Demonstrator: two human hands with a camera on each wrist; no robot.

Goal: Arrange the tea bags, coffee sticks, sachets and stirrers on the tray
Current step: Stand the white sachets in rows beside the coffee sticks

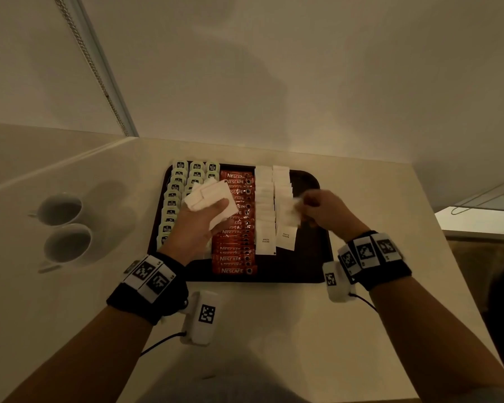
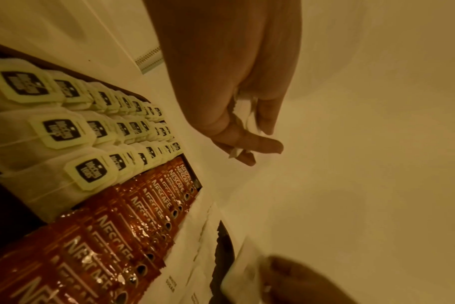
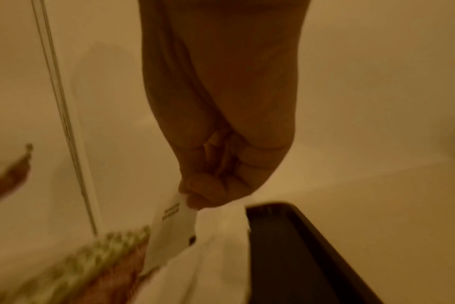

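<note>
A dark tray (image 1: pixel 309 257) lies on the pale counter. It holds columns of tea bags (image 1: pixel 176 187), red Nescafe coffee sticks (image 1: pixel 234 242) and two columns of white sugar sachets (image 1: pixel 264 216). My left hand (image 1: pixel 204 216) hovers over the tea bags and coffee sticks, gripping a stack of white sachets (image 1: pixel 211 200). My right hand (image 1: pixel 317 206) pinches a single white sachet (image 1: pixel 292 212) above the right sachet column; in the right wrist view that sachet (image 3: pixel 169 228) hangs from the fingertips (image 3: pixel 203 197). No stirrers show.
Two white cups (image 1: pixel 63 225) stand on the counter left of the tray. The tray's right strip (image 1: pixel 312 225) is bare dark surface. A wall rises just behind the tray, and the counter's right edge (image 1: pixel 431 216) drops off beyond it.
</note>
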